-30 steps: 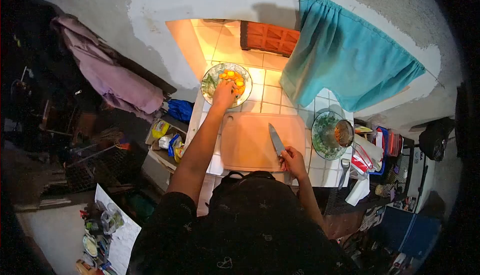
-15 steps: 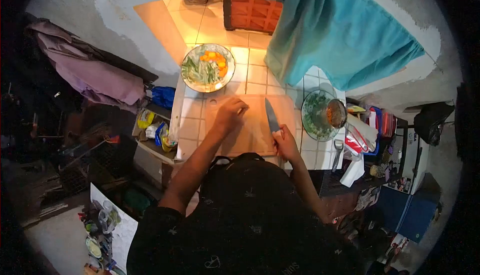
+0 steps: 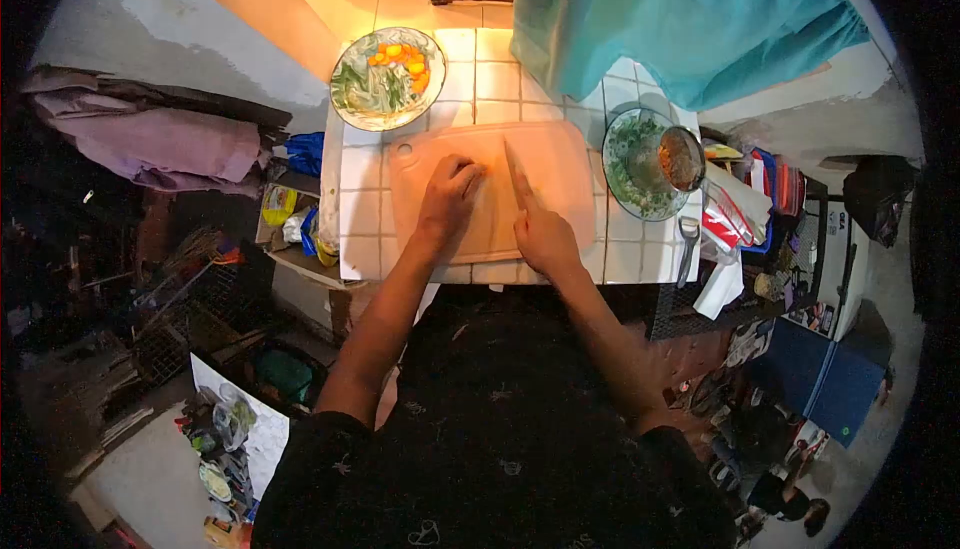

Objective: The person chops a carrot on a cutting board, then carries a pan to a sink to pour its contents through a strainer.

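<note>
A pinkish cutting board [image 3: 565, 164] lies on the white tiled counter. My right hand [image 3: 546, 239] is wrapped round the handle of a knife [image 3: 516, 171], whose blade points away from me over the board. My left hand [image 3: 450, 197] rests on the board left of the blade, fingers curled and pressed together; what they hold, if anything, is too small to tell. Beyond the board at the left stands a plate [image 3: 387, 79] with orange pieces and green-white strips. At the right is a glass plate [image 3: 640, 164] with chopped greens and a small bowl [image 3: 680, 158] of reddish-brown contents.
A peeler-like utensil [image 3: 687, 249] lies at the counter's right edge, beside packages [image 3: 735, 209]. A teal curtain [image 3: 650, 19] hangs over the far right side. Shelves with bags flank the counter. Another person [image 3: 780, 497] is at the lower right.
The camera view has shifted, so the counter sits higher in the picture. My right hand and the knife have moved closer to my left hand, with the blade now narrower to the view.
</note>
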The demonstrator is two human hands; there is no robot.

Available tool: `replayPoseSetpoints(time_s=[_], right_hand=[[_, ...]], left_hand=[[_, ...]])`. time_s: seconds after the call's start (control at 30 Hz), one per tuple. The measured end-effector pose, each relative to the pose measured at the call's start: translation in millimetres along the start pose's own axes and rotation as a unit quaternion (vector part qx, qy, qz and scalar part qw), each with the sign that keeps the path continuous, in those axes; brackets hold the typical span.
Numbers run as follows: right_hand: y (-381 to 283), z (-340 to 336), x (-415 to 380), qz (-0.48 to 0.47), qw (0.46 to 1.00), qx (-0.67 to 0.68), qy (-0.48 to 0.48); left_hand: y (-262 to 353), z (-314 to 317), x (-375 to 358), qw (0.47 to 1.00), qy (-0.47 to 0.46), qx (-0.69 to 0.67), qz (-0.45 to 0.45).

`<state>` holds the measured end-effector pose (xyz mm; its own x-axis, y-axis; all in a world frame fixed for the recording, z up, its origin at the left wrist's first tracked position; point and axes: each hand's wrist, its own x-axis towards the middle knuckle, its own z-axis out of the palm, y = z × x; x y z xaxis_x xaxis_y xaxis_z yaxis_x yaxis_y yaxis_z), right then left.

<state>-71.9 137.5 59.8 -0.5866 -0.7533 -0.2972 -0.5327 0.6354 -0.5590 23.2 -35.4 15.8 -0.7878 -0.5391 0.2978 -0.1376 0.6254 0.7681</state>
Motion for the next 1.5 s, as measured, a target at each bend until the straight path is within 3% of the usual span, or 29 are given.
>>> replayPoseSetpoints(time_s=[0.43,0.67,0.77,0.83,0.97,1.03,1.17,1.23,1.5], right_hand=[[-28.5,14.5,-22.4,-0.081,0.994,0.011,0.077],[-22.6,35.0,-15.0,-0.063,0.996,-0.020,0.061],[-12.4,46.6,-6.4,-0.132,0.980,-0.007,0.150],[-18.6,32.3,-4.0,-0.077,0.994,-0.024,0.076],[-17.0,37.7,-15.6,-0.133,0.979,-0.002,0.157],[-26.1,24.9,-22.9,-0.065,0.992,-0.089,0.068],[-33.7,22.8,-22.3,-0.088,0.987,-0.107,0.085],[-37.2,23.1,-21.9,-0.076,0.990,-0.111,0.049],[-34.9,38.5,-23.3,-0.108,0.980,-0.122,0.116]], left_hand=[[0.9,1.2,0.1,0.999,-0.003,0.028,0.031],[-4.4,3.5,0.7,0.999,-0.002,0.018,0.027],[-2.9,3.0,-0.4,0.999,-0.003,0.018,0.041],[-1.7,3.0,-0.5,0.999,0.010,0.017,0.025],[-7.0,3.4,-3.2,1.000,0.011,-0.009,0.007],[-5.8,3.3,-3.4,1.000,0.006,-0.013,0.001],[-7.8,3.8,-3.1,1.000,0.010,-0.011,0.002],[-7.5,2.2,-3.3,1.000,0.007,-0.012,0.008],[-11.0,2.3,-2.4,1.000,-0.001,-0.022,0.012]])
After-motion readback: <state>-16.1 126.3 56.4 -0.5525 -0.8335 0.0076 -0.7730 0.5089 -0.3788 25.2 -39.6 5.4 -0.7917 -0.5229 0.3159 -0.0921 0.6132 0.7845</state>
